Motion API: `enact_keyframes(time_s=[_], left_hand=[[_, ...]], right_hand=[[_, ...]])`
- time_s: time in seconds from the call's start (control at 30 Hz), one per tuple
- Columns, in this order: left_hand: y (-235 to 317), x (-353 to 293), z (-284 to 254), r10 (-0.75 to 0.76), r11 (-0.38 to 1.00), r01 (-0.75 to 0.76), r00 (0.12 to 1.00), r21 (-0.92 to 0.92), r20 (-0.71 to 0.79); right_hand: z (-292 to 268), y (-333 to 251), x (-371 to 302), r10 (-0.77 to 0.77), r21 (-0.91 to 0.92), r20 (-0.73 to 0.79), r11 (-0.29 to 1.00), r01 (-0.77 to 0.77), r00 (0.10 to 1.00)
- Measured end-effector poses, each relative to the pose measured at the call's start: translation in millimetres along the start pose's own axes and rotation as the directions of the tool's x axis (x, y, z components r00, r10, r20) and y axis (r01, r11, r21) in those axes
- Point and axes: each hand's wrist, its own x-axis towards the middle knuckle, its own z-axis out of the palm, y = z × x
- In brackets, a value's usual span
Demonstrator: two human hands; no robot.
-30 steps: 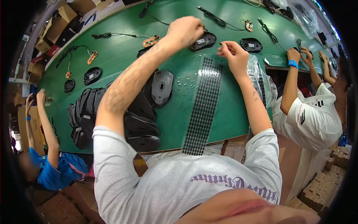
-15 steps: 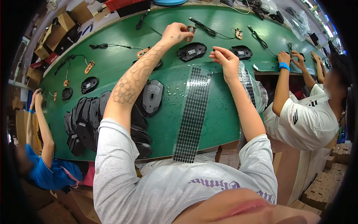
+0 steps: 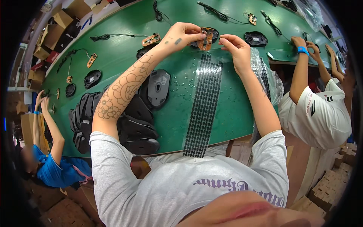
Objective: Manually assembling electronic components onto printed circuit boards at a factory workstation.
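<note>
My left hand (image 3: 184,36) pinches an orange-brown circuit board (image 3: 205,42) upright above the green table. Facing it, thumb and forefinger of my right hand (image 3: 237,53) are closed on a small black pad, barely visible at the tips, a short gap from the board. Behind the board lies a black mouse shell (image 3: 215,34), partly hidden. Below my hands a clear strip with rows of black oval pads (image 3: 203,108) runs down to the table's near edge. Under and beside my left forearm is a pile of black mouse shells (image 3: 138,126).
Another open mouse shell (image 3: 256,38) lies right of my right hand. Coiled cables (image 3: 215,13) with circuit boards are spread along the far side. A plastic bag (image 3: 275,81) sits by my right forearm. Co-workers (image 3: 321,109) work at both ends of the green table (image 3: 174,117).
My left hand has brought the circuit board nearer and to the right, over the mouse shell. The right hand has shifted slightly right and up, and the gap between my hands is smaller.
</note>
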Motion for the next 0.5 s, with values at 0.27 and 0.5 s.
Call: enact_keyframes(time_s=[0.27, 0.5], left_hand=[[-7.1, 0.6, 8.4, 0.020, 1.000, -0.020, 0.999, -0.004, 0.026], [-7.3, 2.2, 13.7, 0.064, 0.998, -0.063, 0.998, -0.027, 0.030]], right_hand=[[-1.4, 3.1, 2.2, -0.016, -0.004, 0.011, 1.000, 0.016, 1.000], [-1.8, 6.6, 4.3, -0.018, 0.071, 0.026, 0.997, 0.016, 0.999]])
